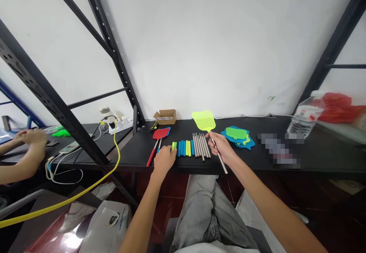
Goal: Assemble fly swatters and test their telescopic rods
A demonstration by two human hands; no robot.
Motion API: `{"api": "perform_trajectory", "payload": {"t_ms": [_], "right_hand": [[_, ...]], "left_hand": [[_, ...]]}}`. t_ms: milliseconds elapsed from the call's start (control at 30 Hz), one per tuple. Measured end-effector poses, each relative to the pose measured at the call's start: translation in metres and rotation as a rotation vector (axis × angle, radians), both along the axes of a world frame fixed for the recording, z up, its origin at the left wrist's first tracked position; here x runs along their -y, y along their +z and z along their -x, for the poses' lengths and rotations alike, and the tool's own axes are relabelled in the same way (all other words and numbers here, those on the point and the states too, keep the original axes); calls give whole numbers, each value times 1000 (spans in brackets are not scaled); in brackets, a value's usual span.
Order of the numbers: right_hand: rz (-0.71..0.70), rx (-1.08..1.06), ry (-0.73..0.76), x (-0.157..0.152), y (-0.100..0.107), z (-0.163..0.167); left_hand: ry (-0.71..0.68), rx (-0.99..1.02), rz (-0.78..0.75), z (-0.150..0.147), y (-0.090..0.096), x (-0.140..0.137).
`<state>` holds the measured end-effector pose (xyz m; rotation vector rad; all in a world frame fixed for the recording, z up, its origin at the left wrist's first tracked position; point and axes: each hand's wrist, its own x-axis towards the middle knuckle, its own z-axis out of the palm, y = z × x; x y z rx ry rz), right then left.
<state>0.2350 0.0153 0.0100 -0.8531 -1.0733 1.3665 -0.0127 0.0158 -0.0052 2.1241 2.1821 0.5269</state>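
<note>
My right hand [221, 146] is closed around the metal rod of a yellow fly swatter [204, 120], its mesh head raised above the table and its bare rod end pointing down toward me. My left hand [165, 159] rests at the left end of a row of handle grips, with its fingers closed on a green handle grip [174, 146]. Beside it lie several blue and yellow handle grips [188, 148]. Bare metal rods [201, 146] are lined up to their right. Loose swatter heads [238, 135] in blue, green and yellow lie stacked right of my right hand.
A red fly swatter [161, 133] lies over a blue one at left, near a small cardboard box [166, 116]. A water bottle [304, 115] stands at right. A yellow cable [94, 188] hangs at left, past the metal frame. Another person's hands [32, 136] are at far left.
</note>
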Motion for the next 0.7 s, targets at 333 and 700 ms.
{"api": "perform_trajectory", "payload": {"t_ms": [333, 700], "right_hand": [[2, 138, 101, 12, -13, 25], [-42, 65, 217, 35, -6, 59]], "left_hand": [[-283, 604, -138, -14, 6, 3], [-289, 1501, -105, -72, 22, -4]]}}
